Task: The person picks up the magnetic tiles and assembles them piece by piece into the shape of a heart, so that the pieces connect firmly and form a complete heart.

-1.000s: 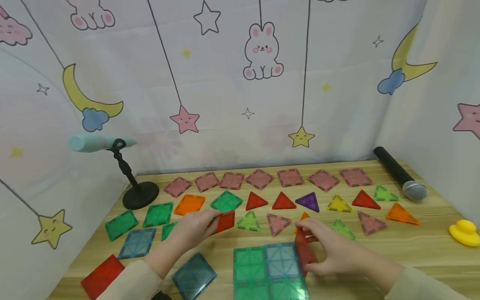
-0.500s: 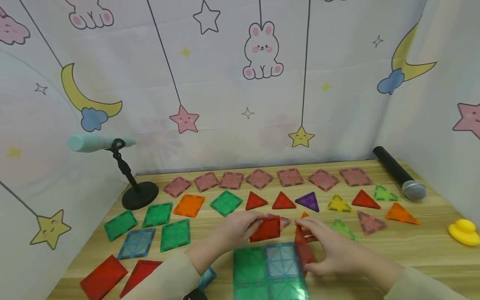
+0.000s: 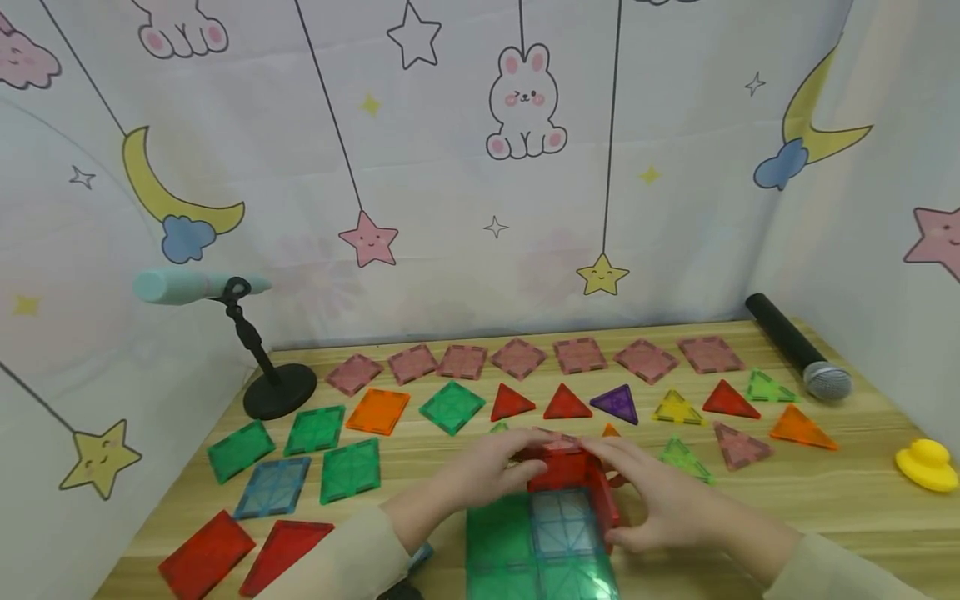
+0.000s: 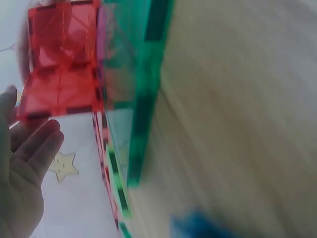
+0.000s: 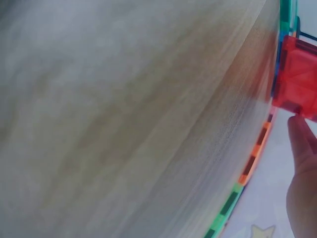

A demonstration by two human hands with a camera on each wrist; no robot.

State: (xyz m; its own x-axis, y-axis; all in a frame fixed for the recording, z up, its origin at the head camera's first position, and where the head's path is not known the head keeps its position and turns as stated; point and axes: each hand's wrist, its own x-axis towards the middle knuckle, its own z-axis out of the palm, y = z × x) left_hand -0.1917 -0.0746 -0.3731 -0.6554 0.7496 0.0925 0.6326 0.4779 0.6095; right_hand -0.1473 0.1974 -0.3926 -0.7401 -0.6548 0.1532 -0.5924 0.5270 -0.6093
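A flat block of joined magnetic tiles lies at the table's front, with green tiles (image 3: 501, 533) and a light blue tile (image 3: 564, 527). My left hand (image 3: 480, 477) pinches a red square magnetic tile (image 3: 561, 472) standing at the blue tile's far edge. At that tile's right edge, my right hand (image 3: 663, 504) holds another upright red square magnetic tile (image 3: 604, 502). The two red tiles meet at a corner. In the left wrist view, both red tiles (image 4: 62, 91) show above the green edge, beside the left fingers (image 4: 42, 151). A right fingertip (image 5: 296, 124) touches red in the right wrist view.
Pink squares (image 3: 581, 356) line the back; triangles (image 3: 617, 403) lie before them. Green (image 3: 351, 471), orange (image 3: 378, 412) and red tiles (image 3: 207, 554) lie left. A black stand (image 3: 281, 390), microphone (image 3: 801, 348) and yellow duck (image 3: 928, 465) stand or lie near the sides.
My left hand has carried its red tile rightward from the left of the block to the blue tile's far edge, against the other red tile. My right hand stays in place.
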